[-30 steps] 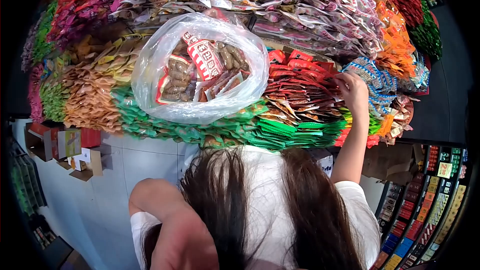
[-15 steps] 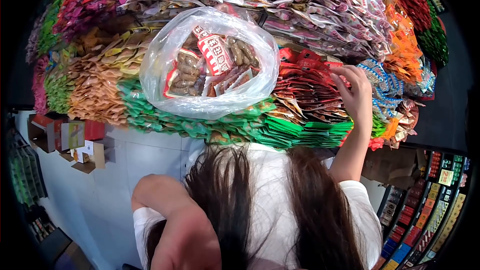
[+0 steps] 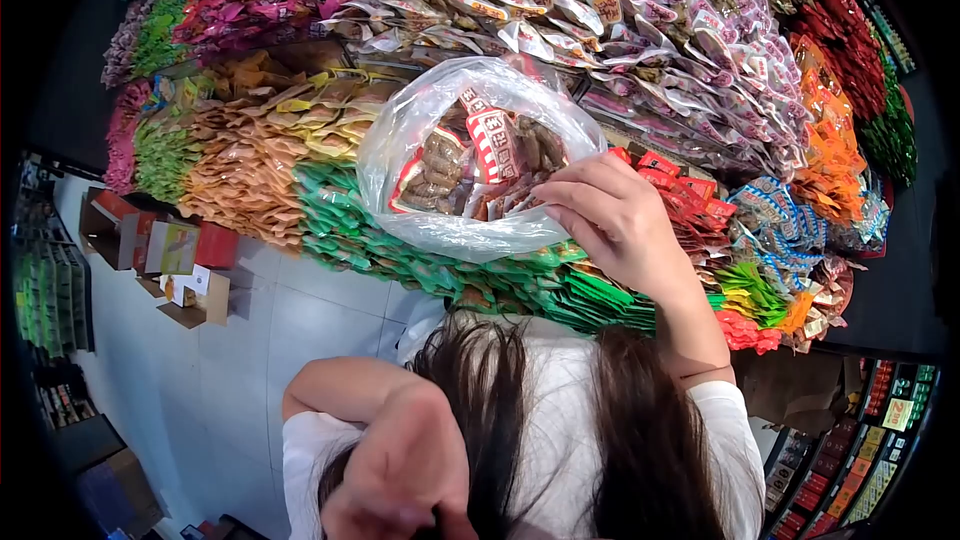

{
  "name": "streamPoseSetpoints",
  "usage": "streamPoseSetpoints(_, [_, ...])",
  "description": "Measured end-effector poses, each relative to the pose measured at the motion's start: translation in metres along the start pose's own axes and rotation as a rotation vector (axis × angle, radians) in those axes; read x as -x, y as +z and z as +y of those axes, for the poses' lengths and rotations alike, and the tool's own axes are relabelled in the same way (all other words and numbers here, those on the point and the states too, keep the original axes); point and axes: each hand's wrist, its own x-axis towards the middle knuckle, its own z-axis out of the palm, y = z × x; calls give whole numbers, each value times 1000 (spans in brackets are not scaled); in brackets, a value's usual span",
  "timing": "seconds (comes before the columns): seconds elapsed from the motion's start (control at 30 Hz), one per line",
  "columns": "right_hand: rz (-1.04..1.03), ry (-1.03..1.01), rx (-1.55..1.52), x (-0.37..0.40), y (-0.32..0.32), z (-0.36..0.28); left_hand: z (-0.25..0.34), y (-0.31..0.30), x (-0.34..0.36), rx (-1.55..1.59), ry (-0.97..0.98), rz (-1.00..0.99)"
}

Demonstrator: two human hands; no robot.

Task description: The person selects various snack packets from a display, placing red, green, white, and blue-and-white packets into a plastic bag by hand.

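Note:
A clear plastic bag (image 3: 400,232) lies wide open on the heaped packets. Inside it are a red-and-white labelled snack packet (image 3: 492,145), a packet of brown pieces (image 3: 436,170) and several small reddish-brown packets (image 3: 490,203). My right hand (image 3: 610,215) reaches over the bag's right rim, thumb and fingers drawn together beside the small packets. Whatever lies between the fingertips is too hidden to name. My left arm is bent up close to the camera; my left hand (image 3: 400,500) is at the bottom edge, its fingers blurred and partly cut off.
Green packets (image 3: 370,225) line the display's front edge, with red packets (image 3: 690,202) right of the bag. White-and-purple packets (image 3: 690,50) are heaped behind. Opened cardboard boxes (image 3: 200,295) stand on the left floor. Shelves of boxed goods (image 3: 860,450) are at lower right.
My right hand has moved left from above the red packets to the bag's right rim, its fingers drawing together. The view has shifted, so the display appears further right and lower.

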Motion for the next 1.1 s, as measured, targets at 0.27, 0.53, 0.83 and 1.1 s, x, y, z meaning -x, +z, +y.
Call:
streamPoseSetpoints(0.27, [-239, 44, 69, -13, 17, 12, -24, -56, 34, -740, -1047, -1210])
streamPoseSetpoints(0.53, [-347, 59, 100, -13, 10, 8, -6, -64, 41, -470, -1109, -1330])
streamPoseSetpoints(0.83, [-333, 94, 182, -8, 19, 10, -17, -51, 56, -756, -1367, -1144])
streamPoseSetpoints(1.1, [-237, -30, 114, -7, 19, 24, -21, -51, 73, -557, -1430, -1091])
